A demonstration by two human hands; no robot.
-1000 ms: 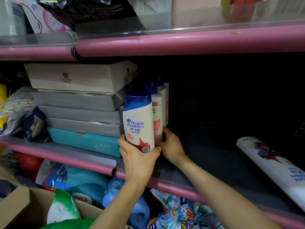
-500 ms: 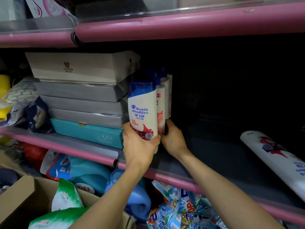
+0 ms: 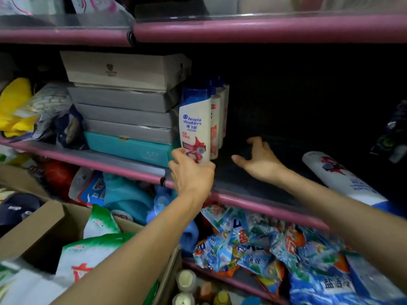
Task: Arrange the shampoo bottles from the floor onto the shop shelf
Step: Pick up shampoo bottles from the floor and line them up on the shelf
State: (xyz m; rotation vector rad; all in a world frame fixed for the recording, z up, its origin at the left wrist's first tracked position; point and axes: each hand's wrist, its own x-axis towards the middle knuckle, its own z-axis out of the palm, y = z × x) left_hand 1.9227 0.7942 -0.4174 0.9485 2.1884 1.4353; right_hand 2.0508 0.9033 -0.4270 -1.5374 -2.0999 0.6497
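A pink-edged shop shelf (image 3: 253, 201) runs across the view, its grey surface dim and its back lost in shadow, and another pink rail sits above it. The landmark here is the front shampoo bottle (image 3: 195, 126), white with a blue cap, standing upright on that shelf near the front edge. Right behind it, more shampoo bottles (image 3: 220, 113) line up in a row going back into the dark, packed close together. Just left of the front bottle, touching or nearly so, there's a stack of flat boxes (image 3: 123, 100), grey and beige on top with a teal box (image 3: 130, 148) at the bottom. Well to the right of the bottle, a long white tube (image 3: 343, 179) lies on its side on the same shelf. Below the bottle, under the shelf edge, blue detergent packets (image 3: 253, 245) are heaped up, and lower left of it an open cardboard carton (image 3: 33, 230) holds green-and-white bags.

Now the hands. The left hand (image 3: 191, 172) reaches up from below, arm stretched, fingers and thumb curled round the base of the front bottle, gripping it at the bottom. The right hand (image 3: 257, 159) hovers just right of the bottle row, clear of it, palm down over the shelf, fingers spread and loosely bent, holding nothing.
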